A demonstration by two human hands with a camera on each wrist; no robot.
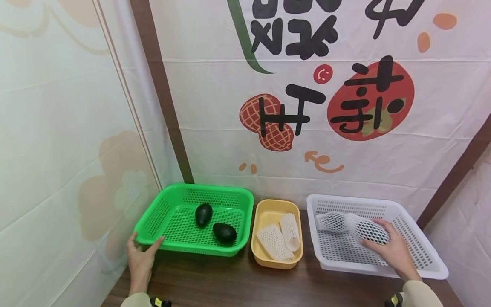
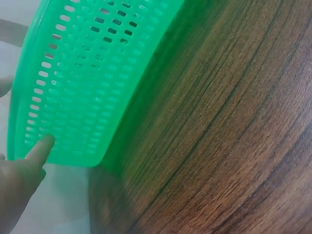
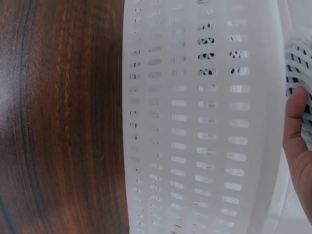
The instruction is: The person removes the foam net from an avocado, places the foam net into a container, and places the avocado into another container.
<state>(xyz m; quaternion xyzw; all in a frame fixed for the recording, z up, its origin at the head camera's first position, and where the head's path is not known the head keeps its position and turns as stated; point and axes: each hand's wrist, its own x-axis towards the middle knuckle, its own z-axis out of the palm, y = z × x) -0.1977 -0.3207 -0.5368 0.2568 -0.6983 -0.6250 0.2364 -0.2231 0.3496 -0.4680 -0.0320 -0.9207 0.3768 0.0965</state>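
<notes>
My right hand [image 1: 395,249] grips a dark avocado in a white foam net [image 1: 368,229], thumb and fingers on opposite sides, over the white basket [image 1: 416,271]. Beside it in that basket lies another netted avocado [image 1: 333,222]. In the right wrist view, the basket wall [image 3: 190,117] fills the middle and the hand [image 3: 300,151] shows at the right edge. My left hand [image 1: 140,260] rests at the near left corner of the green basket [image 1: 192,248], thumb [image 2: 41,148] on its outer wall, fingers spread. Two bare avocados [image 1: 203,214] lie inside.
Between the two baskets stands a yellow bin [image 1: 276,263] with loose white foam nets [image 1: 275,243] in it. All three containers stand on a dark wooden table [image 1: 230,281]. Printed cloth [image 1: 218,106] hangs behind the table and along both sides.
</notes>
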